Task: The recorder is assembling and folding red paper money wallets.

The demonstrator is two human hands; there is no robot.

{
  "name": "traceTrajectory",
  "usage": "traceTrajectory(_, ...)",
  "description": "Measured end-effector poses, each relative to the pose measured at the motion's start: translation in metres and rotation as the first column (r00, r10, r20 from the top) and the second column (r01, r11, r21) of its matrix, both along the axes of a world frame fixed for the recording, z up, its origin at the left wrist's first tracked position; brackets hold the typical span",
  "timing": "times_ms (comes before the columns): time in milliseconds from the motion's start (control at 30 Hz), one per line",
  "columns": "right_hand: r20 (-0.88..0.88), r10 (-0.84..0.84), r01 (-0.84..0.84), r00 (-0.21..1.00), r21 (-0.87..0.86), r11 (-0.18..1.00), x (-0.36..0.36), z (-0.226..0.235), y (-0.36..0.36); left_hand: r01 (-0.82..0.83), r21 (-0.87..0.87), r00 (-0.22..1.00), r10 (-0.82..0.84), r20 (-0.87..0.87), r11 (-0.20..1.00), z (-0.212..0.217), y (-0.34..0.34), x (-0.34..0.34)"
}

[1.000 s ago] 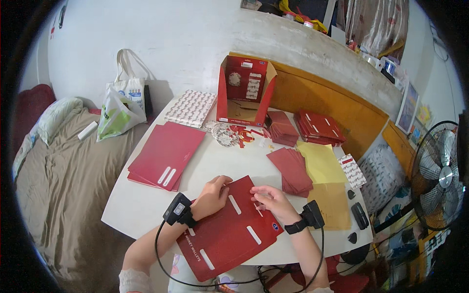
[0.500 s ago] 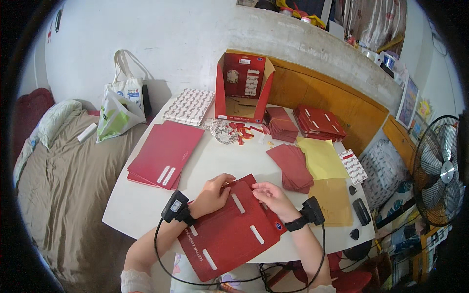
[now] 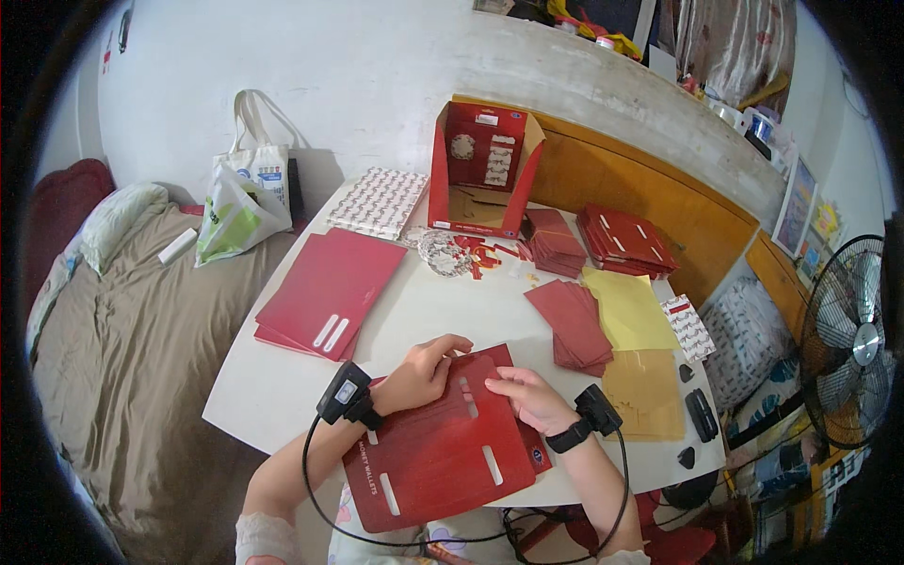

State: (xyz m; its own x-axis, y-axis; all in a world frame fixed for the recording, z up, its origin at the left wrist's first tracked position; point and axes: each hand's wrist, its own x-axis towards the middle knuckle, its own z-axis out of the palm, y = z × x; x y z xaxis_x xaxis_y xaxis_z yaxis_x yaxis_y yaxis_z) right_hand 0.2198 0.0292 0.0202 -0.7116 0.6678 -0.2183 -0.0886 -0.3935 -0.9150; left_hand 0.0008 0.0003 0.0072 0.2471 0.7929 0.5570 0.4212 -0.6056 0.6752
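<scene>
A red cardboard sheet with white slots and a line of print lies tilted at the table's near edge, over a second red sheet. My right hand pinches the upper sheet's right edge, thumb on top; skin tones show through a slot, so its fingers seem to be underneath. Across the upper left part rests my left hand, fingers stretched to the right and thumb apart, touching the cardboard. A black strapped device with a cable sits on each wrist.
On the white table are stacked red sheets, a patterned white stack, an upright red display box, red envelopes, a slotted red stack and yellow paper. A fan stands right, a bed left.
My right hand has taken hold of the upper sheet's edge, shifting it so more of the lower sheet shows at the right. My left hand has slid slightly right. The whole view has shifted a little.
</scene>
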Motion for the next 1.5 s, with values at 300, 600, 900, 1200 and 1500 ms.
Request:
traceTrajectory(300, -0.048, 0.020, -0.019, 0.999, 0.012, 1.000, -0.007, 0.002, -0.008, 0.085, -0.063, 0.996, -0.083, 0.040, 0.994, 0.010, 0.000, -0.003)
traceTrajectory(600, -0.012, -0.268, 0.268, 0.963, 0.063, 0.961, 0.006, -0.003, 0.009, -0.116, 0.033, 0.973, 0.120, -0.198, 0.993, 0.016, 0.002, -0.021)
traceTrajectory(900, -0.035, -0.405, 0.406, 0.913, 0.025, 0.913, 0.011, -0.017, 0.021, -0.201, 0.154, 0.863, 0.249, -0.439, 0.967, 0.014, -0.005, -0.017)
traceTrajectory(1200, 0.302, -0.702, 0.101, 0.645, 0.877, 0.470, 0.022, 0.001, 0.015, -0.138, -0.098, 0.891, 0.081, -0.446, 0.986, 0.009, 0.001, -0.021)
traceTrajectory(1500, 0.300, -0.414, -0.202, 0.859, 0.943, 0.265, 0.004, -0.024, 0.011, 0.012, 0.007, 0.874, -0.007, -0.486, 1.000, -0.004, 0.001, -0.013)
